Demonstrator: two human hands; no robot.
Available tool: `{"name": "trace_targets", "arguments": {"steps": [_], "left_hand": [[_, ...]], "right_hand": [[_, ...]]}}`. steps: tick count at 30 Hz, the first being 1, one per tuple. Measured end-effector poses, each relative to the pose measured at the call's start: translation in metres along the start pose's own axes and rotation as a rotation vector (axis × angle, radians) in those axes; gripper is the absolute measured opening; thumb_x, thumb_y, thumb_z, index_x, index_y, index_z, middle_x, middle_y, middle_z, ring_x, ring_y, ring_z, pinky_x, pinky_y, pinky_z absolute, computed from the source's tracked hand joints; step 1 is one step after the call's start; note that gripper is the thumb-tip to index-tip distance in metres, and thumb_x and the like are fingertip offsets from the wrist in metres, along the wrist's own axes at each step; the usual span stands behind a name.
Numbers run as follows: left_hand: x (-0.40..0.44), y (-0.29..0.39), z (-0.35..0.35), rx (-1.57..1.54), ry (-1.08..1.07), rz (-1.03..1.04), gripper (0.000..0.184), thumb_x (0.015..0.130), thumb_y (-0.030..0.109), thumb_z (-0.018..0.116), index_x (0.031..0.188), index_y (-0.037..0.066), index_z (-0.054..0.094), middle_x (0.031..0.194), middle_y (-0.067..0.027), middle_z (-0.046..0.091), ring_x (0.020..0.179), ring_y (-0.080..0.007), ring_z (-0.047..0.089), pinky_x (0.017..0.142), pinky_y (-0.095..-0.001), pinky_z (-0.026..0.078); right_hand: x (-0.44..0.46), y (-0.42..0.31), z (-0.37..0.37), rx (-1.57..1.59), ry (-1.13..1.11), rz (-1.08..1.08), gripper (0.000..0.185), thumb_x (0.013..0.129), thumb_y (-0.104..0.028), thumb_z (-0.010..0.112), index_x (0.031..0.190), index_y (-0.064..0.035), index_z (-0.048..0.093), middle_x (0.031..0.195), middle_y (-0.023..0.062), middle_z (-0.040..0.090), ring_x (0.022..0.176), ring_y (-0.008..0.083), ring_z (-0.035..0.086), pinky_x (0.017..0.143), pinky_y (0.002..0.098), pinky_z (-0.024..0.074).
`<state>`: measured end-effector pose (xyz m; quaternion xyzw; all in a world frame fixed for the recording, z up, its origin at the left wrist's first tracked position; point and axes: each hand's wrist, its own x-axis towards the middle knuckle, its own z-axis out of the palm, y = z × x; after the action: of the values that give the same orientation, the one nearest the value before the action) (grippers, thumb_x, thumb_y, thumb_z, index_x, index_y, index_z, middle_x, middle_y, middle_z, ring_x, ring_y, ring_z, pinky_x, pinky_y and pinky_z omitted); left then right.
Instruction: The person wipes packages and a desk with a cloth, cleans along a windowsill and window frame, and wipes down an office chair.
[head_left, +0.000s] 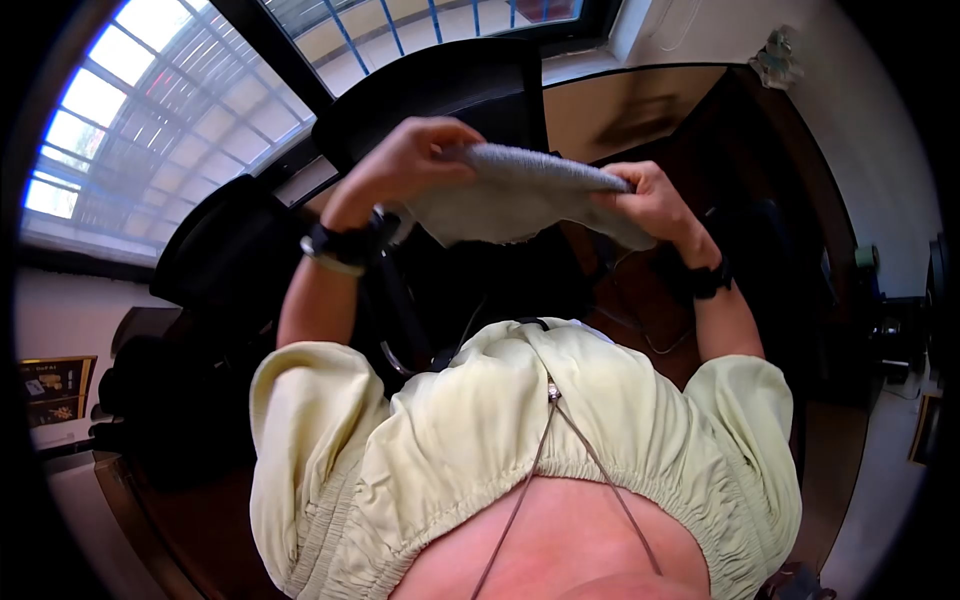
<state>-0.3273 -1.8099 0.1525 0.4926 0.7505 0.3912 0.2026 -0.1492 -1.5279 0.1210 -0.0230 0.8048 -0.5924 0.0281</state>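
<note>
A grey cloth (520,195), with a thick folded upper edge, is stretched between my two hands in front of my chest. My left hand (408,165) is closed on its left end, fingers curled over the top edge. At the right end my right hand (652,205) pinches the cloth, thumb lying along the near face. The lower edge hangs loose and is a little blurred. Dark bands sit on both my wrists. Behind the cloth stands a black chair back (440,95).
A second black chair (222,240) stands left, near a barred window (150,120). A brown wooden desk or cabinet panel (640,105) is at the back right. Thin cables (640,325) run over the brown floor. A framed picture (58,390) hangs on the left.
</note>
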Motion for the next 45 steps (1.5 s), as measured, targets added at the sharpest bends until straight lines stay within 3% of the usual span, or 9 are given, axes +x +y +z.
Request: {"name": "trace_targets", "arguments": {"steps": [7, 17, 22, 25, 27, 32, 36, 39, 45], "left_hand": [[-0.087, -0.067, 0.114, -0.399, -0.073, -0.491, 0.032, 0.075, 0.017, 0.079, 0.099, -0.001, 0.068, 0.083, -0.0022, 0.067, 0.075, -0.0097, 0.060, 0.073, -0.0249, 0.050], [-0.157, -0.028, 0.144, -0.622, 0.566, -0.772, 0.023, 0.081, 0.018, 0.073, 0.097, 0.002, 0.066, 0.080, 0.0022, 0.060, 0.072, -0.0072, 0.052, 0.067, -0.0228, 0.045], [-0.195, 0.001, 0.159, -1.614, 0.908, -0.103, 0.091, 0.084, 0.071, 0.041, 0.137, -0.002, 0.037, 0.135, -0.0193, 0.048, 0.123, -0.0290, 0.050, 0.101, -0.0394, 0.043], [-0.201, 0.031, 0.178, -1.741, 1.229, -0.193, 0.093, 0.082, 0.077, 0.034, 0.140, 0.004, 0.035, 0.137, -0.0162, 0.046, 0.125, -0.0289, 0.046, 0.103, -0.0436, 0.041], [-0.225, 0.006, 0.200, -1.762, 1.107, 0.127, 0.094, 0.082, 0.079, 0.030, 0.141, 0.006, 0.036, 0.136, -0.0150, 0.047, 0.125, -0.0293, 0.046, 0.104, -0.0444, 0.038], [-0.258, -0.013, 0.228, -1.712, 1.242, 0.009, 0.076, 0.088, 0.052, 0.057, 0.139, 0.001, 0.033, 0.134, -0.0157, 0.048, 0.123, -0.0277, 0.048, 0.103, -0.0409, 0.041], [-0.278, -0.014, 0.241, -1.524, 1.193, -0.213, 0.050, 0.089, 0.009, 0.054, 0.136, -0.001, 0.039, 0.129, -0.0148, 0.053, 0.117, -0.0242, 0.053, 0.099, -0.0353, 0.045], [-0.301, -0.052, 0.284, -1.611, 1.253, -0.451, 0.040, 0.090, 0.008, 0.052, 0.128, -0.002, 0.049, 0.121, -0.0136, 0.059, 0.108, -0.0232, 0.059, 0.096, -0.0350, 0.047], [-0.347, -0.049, 0.347, -1.850, 1.424, -0.663, 0.032, 0.090, 0.013, 0.057, 0.119, 0.001, 0.058, 0.111, -0.0113, 0.064, 0.100, -0.0235, 0.062, 0.089, -0.0354, 0.051]], "right_hand": [[-0.010, 0.047, 0.042, 0.094, -0.185, 0.172, 0.008, 0.082, -0.004, 0.066, 0.089, -0.0008, 0.068, 0.078, -0.0019, 0.062, 0.073, 0.0062, 0.053, 0.068, 0.0226, 0.0456], [0.042, 0.075, 0.090, 0.610, -0.489, 0.365, 0.031, 0.098, -0.027, 0.050, 0.109, -0.0005, 0.061, 0.099, 0.0040, 0.065, 0.087, 0.0116, 0.059, 0.080, 0.0265, 0.0482], [0.075, 0.081, 0.107, 1.299, -0.757, 0.552, 0.066, 0.094, -0.058, 0.035, 0.121, -0.0017, 0.056, 0.118, 0.0132, 0.061, 0.105, 0.0237, 0.061, 0.090, 0.0368, 0.0487], [0.080, 0.083, 0.146, 1.426, -0.868, 0.544, 0.080, 0.087, -0.074, 0.028, 0.127, -0.0102, 0.055, 0.128, 0.0096, 0.057, 0.118, 0.0280, 0.053, 0.101, 0.0465, 0.0374], [0.072, 0.083, 0.170, 1.600, -0.953, 0.612, 0.077, 0.087, -0.073, 0.029, 0.126, -0.0125, 0.056, 0.126, 0.0089, 0.058, 0.119, 0.0288, 0.051, 0.099, 0.0474, 0.0381], [0.053, 0.089, 0.187, 1.508, -0.887, 0.638, 0.074, 0.087, -0.072, 0.033, 0.123, -0.0119, 0.057, 0.127, 0.0090, 0.057, 0.119, 0.0297, 0.051, 0.101, 0.0494, 0.0360], [0.045, 0.108, 0.206, 1.395, -0.694, 0.816, 0.063, 0.091, -0.062, 0.038, 0.120, -0.0088, 0.058, 0.123, 0.0100, 0.059, 0.115, 0.0295, 0.053, 0.102, 0.0473, 0.0371], [0.047, 0.150, 0.252, 1.100, -0.376, 0.988, 0.047, 0.098, -0.042, 0.036, 0.110, -0.0023, 0.059, 0.116, 0.0132, 0.061, 0.106, 0.0299, 0.057, 0.097, 0.0450, 0.0442], [0.013, 0.157, 0.318, 0.998, -0.384, 1.232, 0.058, 0.094, -0.057, 0.038, 0.099, -0.0037, 0.061, 0.108, 0.0140, 0.064, 0.101, 0.0323, 0.059, 0.095, 0.0479, 0.0458]]}}
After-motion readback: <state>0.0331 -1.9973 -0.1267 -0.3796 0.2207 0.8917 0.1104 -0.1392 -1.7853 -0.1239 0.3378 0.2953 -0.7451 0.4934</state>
